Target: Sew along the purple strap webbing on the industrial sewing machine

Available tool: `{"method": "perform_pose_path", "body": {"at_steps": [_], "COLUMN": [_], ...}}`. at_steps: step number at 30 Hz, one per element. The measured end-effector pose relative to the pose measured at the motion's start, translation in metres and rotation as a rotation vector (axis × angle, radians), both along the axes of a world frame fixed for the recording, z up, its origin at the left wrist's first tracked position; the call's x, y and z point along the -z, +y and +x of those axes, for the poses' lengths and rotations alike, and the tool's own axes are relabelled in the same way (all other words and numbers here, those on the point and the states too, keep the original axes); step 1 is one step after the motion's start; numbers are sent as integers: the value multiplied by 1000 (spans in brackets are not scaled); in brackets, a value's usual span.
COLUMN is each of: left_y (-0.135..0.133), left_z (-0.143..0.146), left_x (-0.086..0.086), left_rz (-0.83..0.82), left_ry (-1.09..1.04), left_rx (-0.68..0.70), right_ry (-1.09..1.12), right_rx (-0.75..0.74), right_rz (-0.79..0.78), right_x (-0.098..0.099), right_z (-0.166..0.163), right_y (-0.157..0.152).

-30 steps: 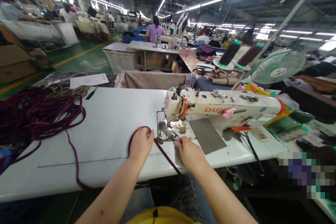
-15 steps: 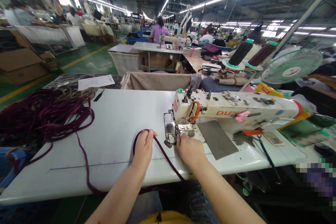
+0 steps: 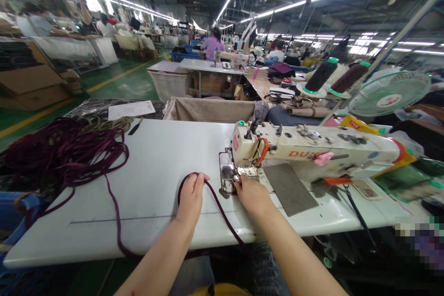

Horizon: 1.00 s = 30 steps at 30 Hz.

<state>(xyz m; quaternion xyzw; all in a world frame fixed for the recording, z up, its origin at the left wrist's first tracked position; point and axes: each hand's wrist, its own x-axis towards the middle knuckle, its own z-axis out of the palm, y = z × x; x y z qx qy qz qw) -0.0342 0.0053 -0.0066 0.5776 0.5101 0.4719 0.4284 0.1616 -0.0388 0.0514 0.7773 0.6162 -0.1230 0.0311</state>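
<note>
A dark maroon cord [image 3: 222, 215] runs over the white sewing table [image 3: 149, 157] and loops round my left hand [image 3: 192, 195], whose fingers are closed on it. My right hand [image 3: 251, 194] is pinched at the presser foot of the cream sewing machine [image 3: 312, 148], its fingertips against the needle plate; what they grip is hidden. The cord trails left off the table edge and back up to a big tangled heap of the same maroon cord [image 3: 62, 150] at the table's left end.
A grey rectangular sheet [image 3: 287, 187] lies on the machine bed. Thread cones [image 3: 321, 76] and a green fan [image 3: 390, 92] stand behind the machine. A sheet of paper [image 3: 131, 109] lies beyond the table. Other workers sit at benches far back.
My right hand has moved forward from the table onto the presser foot area. My left hand stays on the cord loop. The view has shifted slightly left.
</note>
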Motion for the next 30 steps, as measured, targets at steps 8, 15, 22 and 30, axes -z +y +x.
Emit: {"method": "perform_pose_path", "body": {"at_steps": [8, 15, 22, 30], "left_y": [0, -2, -8, -27], "left_z": [0, 2, 2, 13], "left_x": [1, -3, -15, -11], "left_rz": [25, 32, 23, -214], "left_ry": [-33, -45, 37, -173], "left_rx": [-19, -49, -44, 59], "right_ry": [180, 562, 529, 55], "right_rx": [-256, -121, 98, -44], "right_rz": [21, 155, 329, 668], "right_x": [-7, 3, 11, 25], "right_z": [-11, 10, 47, 47], "right_y": [-24, -56, -74, -87]}}
